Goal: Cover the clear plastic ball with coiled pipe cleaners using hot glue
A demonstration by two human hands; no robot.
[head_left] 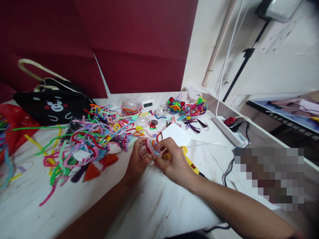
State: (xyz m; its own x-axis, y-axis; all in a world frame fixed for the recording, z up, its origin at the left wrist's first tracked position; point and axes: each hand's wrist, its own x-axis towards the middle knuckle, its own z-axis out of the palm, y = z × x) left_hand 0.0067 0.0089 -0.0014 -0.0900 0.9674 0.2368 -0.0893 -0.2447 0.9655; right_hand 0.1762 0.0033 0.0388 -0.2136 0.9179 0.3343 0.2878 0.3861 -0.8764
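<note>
My left hand [141, 157] is closed around a small clear plastic piece with pipe cleaners [151, 146] in red, pink, blue and orange laid on it. The fingers of my right hand [171, 156] pinch these pipe cleaners from the other side. Both hands meet over the middle of the white table. Partly hidden behind my right hand lies a yellow glue gun [191, 161] with a black cord. A white sheet of paper [175, 132] lies just beyond the fingers. My fingers cover much of the held piece.
A tangled heap of pipe cleaners [87, 146] with tassels [92, 171] spreads to the left. Clear plastic shells [144, 120], a small digital clock [147, 104] and finished colourful ornaments [175, 105] stand at the back. A black bag [56, 106] sits back left; a power strip [229, 131] lies right.
</note>
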